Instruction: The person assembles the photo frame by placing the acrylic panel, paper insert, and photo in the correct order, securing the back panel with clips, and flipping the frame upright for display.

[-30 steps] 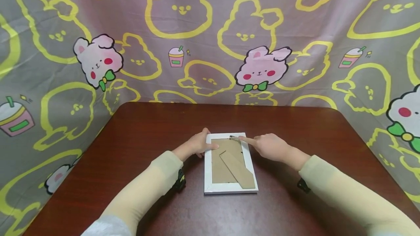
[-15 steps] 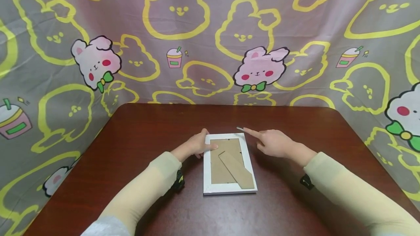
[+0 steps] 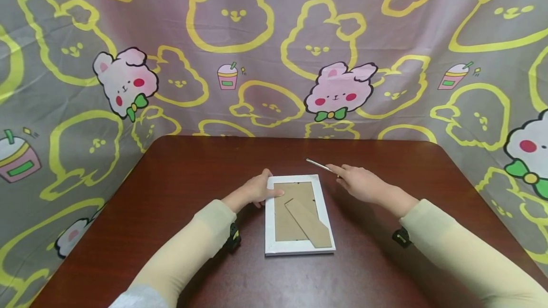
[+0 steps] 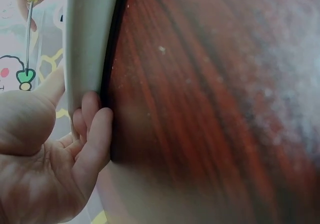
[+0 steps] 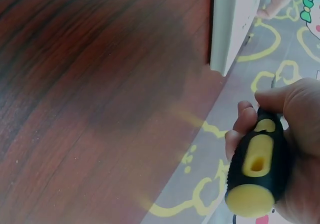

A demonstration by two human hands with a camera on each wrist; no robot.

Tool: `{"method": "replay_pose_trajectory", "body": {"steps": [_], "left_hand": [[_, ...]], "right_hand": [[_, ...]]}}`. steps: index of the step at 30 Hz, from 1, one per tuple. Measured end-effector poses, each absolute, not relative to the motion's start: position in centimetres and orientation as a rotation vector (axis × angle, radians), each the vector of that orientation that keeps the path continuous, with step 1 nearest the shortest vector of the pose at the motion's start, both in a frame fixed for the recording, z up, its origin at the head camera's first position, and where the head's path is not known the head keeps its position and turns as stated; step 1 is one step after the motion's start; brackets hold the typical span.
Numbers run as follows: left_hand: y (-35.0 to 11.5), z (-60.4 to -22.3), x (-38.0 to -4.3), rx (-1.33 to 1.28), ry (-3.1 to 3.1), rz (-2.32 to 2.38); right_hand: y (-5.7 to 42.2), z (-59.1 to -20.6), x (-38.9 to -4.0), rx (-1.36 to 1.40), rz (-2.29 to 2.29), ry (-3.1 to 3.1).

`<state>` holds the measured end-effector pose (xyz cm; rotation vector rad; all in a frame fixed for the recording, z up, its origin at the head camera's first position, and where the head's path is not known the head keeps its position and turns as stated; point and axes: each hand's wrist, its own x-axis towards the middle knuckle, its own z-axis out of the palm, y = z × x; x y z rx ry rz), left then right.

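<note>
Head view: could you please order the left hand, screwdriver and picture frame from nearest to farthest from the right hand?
1. Screwdriver: held in the right hand.
2. Picture frame: to its left.
3. Left hand: at the frame's left edge.

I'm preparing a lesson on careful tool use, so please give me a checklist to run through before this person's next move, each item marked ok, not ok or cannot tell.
1. Back of the white frame towards the person: ok; the brown backing faces the head camera.
2. Frame steadied: ok; the left hand holds its left side, thumb reaching over the backing.
3. Screwdriver gripped: ok; the right hand is curled round its handle.
4. Screwdriver tip off the frame: ok; it points past the far edge, apart from it.
5. Backing out of the frame: not ok; it sits inside the rim.
6. Small dark tabs turned clear: cannot tell; too small.
</note>
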<state>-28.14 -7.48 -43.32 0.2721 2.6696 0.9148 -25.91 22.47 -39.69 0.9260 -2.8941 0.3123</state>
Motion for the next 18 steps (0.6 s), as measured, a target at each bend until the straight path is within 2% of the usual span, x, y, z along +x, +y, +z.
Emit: {"method": "replay_pose_trajectory", "body": {"steps": [18], "left_hand": [[-9.0, -43.6, -28.1, 0.340, 2.566, 1.091]], "right_hand": [[22.1, -39.1, -25.4, 0.973, 0.255, -2.826]]}}
